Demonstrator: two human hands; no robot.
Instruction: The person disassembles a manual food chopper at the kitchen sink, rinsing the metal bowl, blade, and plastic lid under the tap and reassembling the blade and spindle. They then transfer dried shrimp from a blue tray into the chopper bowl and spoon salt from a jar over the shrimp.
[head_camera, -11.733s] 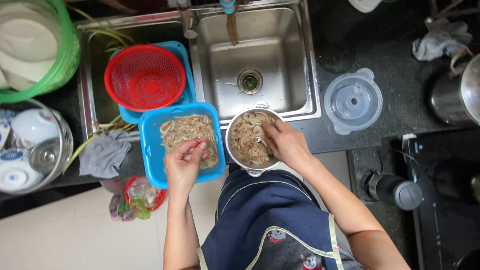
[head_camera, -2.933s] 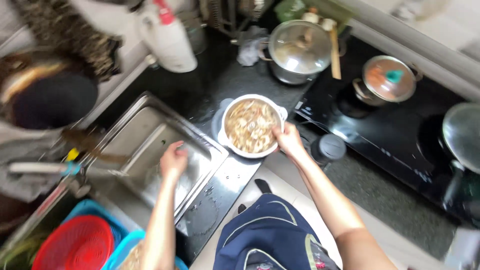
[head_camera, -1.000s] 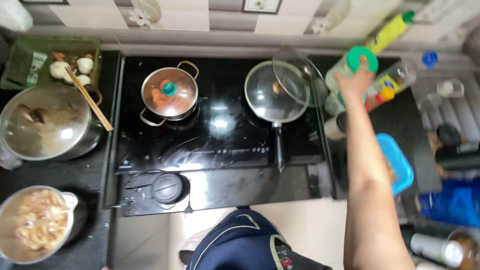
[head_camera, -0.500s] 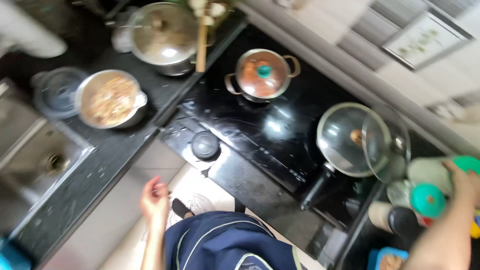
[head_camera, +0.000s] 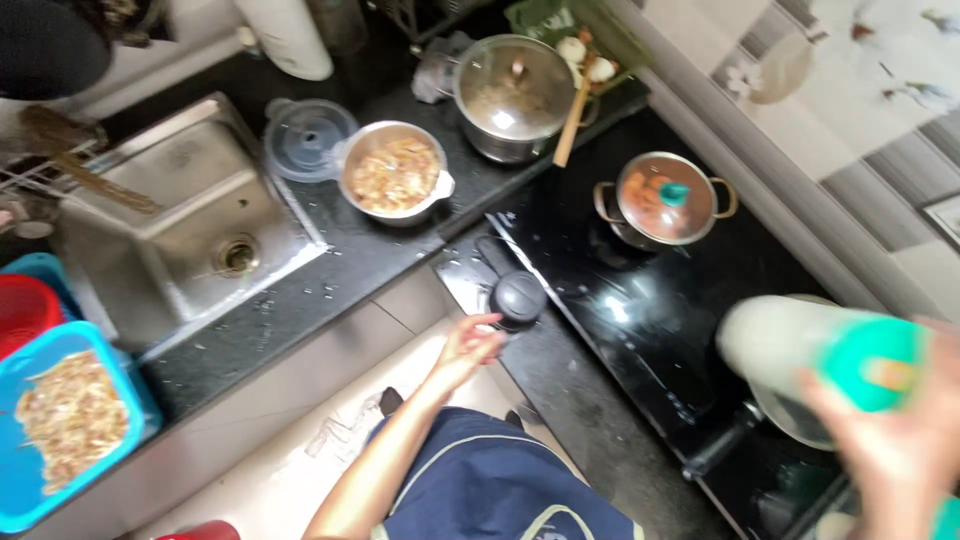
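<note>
Over the black cooktop (head_camera: 650, 310), the right hand (head_camera: 900, 440) has its grip clamped on a green-capped bottle (head_camera: 800, 345).

Right hand (head_camera: 905, 440): heavily blurred, cut off by the right and bottom edges.
Pale bottle with green cap (head_camera: 800, 345): smeared by motion, outline unclear.
Frying pan (head_camera: 790, 425): mostly hidden behind the bottle.
Blue tray (head_camera: 65, 430): cropped at the left edge.
Red basket (head_camera: 25, 310): only a sliver visible.
</note>
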